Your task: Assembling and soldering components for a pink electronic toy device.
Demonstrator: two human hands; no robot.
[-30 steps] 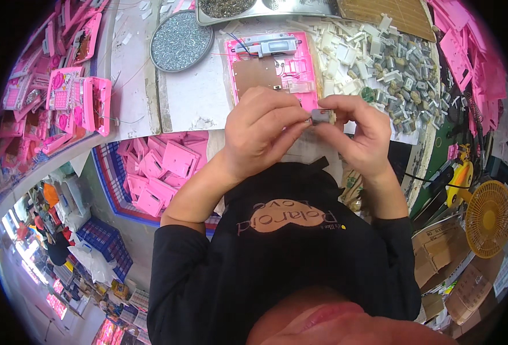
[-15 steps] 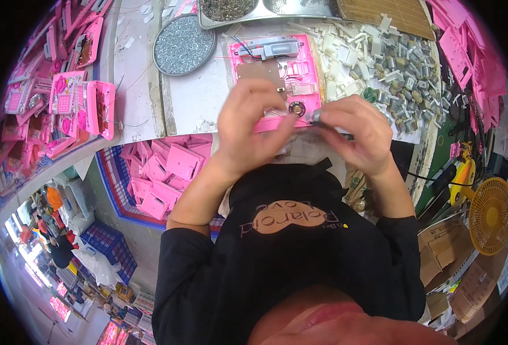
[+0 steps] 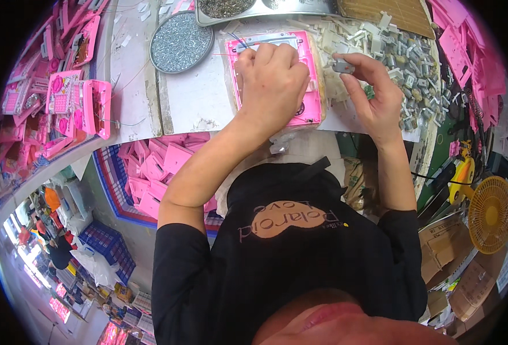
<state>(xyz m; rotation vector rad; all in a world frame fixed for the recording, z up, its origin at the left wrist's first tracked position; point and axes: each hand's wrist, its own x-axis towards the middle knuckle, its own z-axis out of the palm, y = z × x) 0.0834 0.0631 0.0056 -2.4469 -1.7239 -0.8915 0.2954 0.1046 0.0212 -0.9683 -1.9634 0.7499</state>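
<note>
A pink plastic casing [image 3: 313,108] lies on the bench in front of me, with a grey part along its far edge and a round dark part near its near edge. Over its middle, my left hand [image 3: 272,80] is closed, fingers curled down, and hides much of the inside. Whatever those fingers hold is out of sight. To the right of the casing, my right hand [image 3: 376,95] pinches a small grey motor [image 3: 343,66] between thumb and fingers, raised above the bench.
White plastic parts [image 3: 346,39] and many grey motors [image 3: 418,75] are heaped at the right. A round tray of screws [image 3: 180,43] stands left, beside a metal tray [image 3: 254,22]. Wired pink casings [image 3: 64,103] pile up far left; a crate [image 3: 113,190] of pink parts sits below the bench.
My left hand has moved away from me over the casing and its fingers have curled down. My right hand has gone up and right, off the casing's near corner, with the motor.
</note>
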